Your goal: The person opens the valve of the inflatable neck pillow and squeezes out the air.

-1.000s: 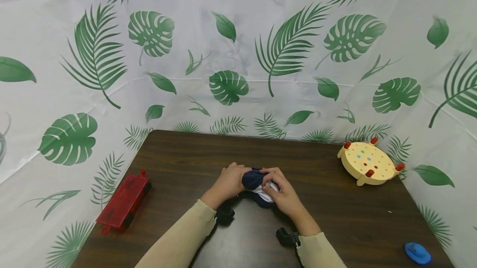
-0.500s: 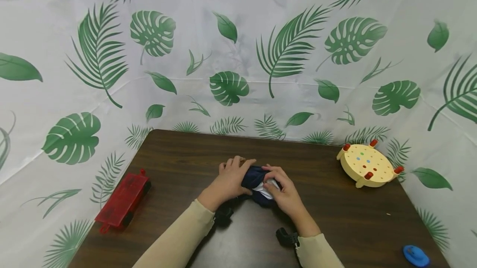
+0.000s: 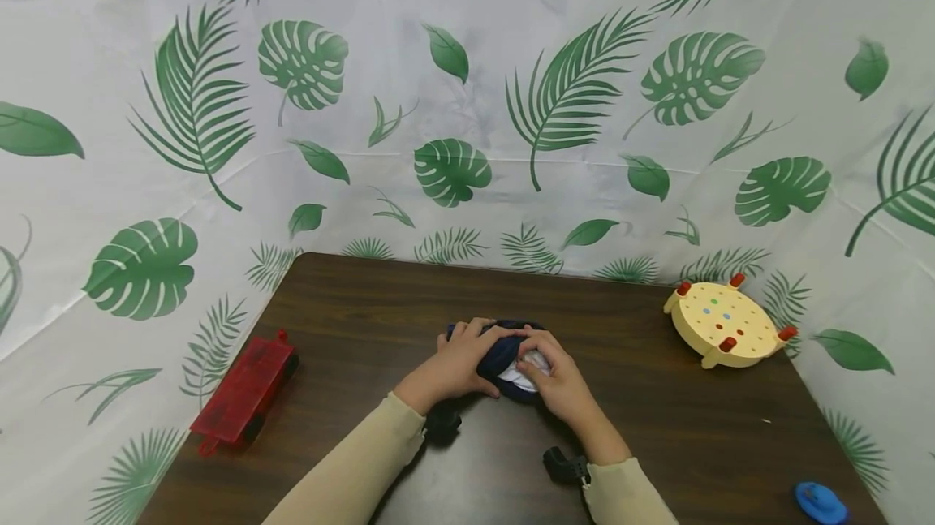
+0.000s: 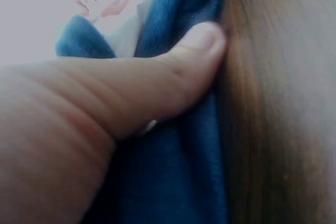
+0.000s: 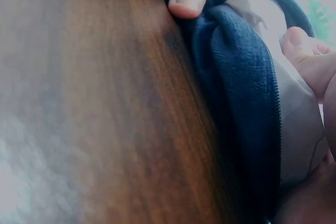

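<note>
Both hands close around a bundled navy garment [image 3: 502,350] at the centre of the dark table [image 3: 657,419]: the left hand [image 3: 456,363] grips its 9 o'clock side, the right hand [image 3: 558,379] its 3 o'clock side. White lining [image 3: 522,375] shows, so the bundling looks nearly, not fully, finished.

Long beige sleeves [image 3: 351,468] on both arms, bare hands, what looks like black wrist-mounted camera brackets [image 3: 564,465]
</note>
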A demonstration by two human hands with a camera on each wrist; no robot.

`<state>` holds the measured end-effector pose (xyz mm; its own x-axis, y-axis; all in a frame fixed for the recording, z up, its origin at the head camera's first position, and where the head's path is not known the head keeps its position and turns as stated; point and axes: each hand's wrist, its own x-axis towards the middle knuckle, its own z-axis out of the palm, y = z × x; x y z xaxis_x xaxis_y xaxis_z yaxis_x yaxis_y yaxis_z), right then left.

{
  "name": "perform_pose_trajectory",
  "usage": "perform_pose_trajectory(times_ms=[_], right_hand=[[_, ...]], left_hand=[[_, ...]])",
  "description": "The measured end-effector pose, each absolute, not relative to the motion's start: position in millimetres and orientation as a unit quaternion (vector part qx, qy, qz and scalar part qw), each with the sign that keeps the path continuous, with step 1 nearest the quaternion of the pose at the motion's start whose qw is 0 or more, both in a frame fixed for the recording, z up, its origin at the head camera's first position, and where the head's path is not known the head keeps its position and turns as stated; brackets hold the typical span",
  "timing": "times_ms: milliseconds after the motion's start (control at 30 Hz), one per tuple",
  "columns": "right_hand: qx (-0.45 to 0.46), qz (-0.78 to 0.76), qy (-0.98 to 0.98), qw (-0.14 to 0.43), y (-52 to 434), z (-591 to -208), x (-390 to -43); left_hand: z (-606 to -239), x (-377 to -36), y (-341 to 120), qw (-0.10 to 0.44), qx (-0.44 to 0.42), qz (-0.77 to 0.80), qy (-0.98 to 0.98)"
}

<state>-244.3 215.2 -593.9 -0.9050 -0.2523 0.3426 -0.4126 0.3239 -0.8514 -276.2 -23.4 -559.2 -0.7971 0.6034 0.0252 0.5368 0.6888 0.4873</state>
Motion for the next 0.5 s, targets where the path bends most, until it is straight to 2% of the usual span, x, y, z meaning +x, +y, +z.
perform_pose_trajectory(times_ms=[300, 500], right_hand=[[0.202, 0.544, -0.813, 0.047, 215.2, -593.4, -243.1], [0.190, 0.539, -0.820, 0.034, 215.4, -593.4, -242.6]], left_hand=[[-563.6, -278.7, -21.6, 0.042, 0.310, 0.250, 0.916], [-563.0, -278.4, -20.6, 0.047, 0.311, 0.230, 0.921]])
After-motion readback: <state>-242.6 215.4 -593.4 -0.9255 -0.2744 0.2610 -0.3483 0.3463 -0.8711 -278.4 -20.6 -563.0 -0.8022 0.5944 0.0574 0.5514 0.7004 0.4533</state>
